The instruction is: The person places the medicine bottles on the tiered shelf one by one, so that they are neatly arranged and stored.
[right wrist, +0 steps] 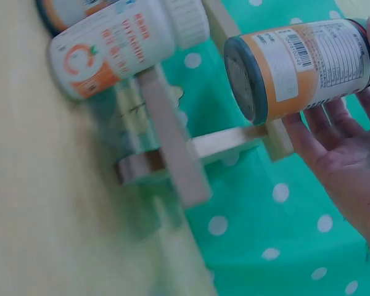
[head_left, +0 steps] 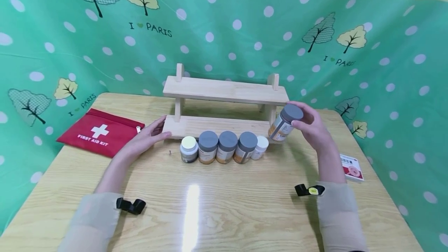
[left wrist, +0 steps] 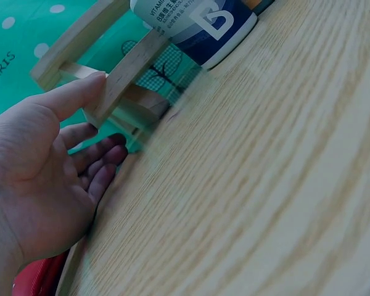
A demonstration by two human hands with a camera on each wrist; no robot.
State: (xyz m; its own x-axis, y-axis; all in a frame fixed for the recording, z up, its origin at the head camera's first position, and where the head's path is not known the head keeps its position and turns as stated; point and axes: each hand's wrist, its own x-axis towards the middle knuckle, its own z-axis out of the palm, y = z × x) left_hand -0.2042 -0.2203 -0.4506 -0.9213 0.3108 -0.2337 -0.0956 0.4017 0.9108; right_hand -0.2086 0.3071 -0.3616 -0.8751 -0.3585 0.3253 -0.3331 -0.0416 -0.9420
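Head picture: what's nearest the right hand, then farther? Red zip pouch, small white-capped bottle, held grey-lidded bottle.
1. Held grey-lidded bottle: in the grip of the right hand.
2. Small white-capped bottle: row's right end.
3. Red zip pouch: far left.

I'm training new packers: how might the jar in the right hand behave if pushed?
Laid down, the jar would probably roll on its round side. Its flat base should steady it upright. It looks stiff, with no dents showing near the right hand.

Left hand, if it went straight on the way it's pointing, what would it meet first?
The left hand would probably meet the lower shelf, whose left end its thumb seems to touch.
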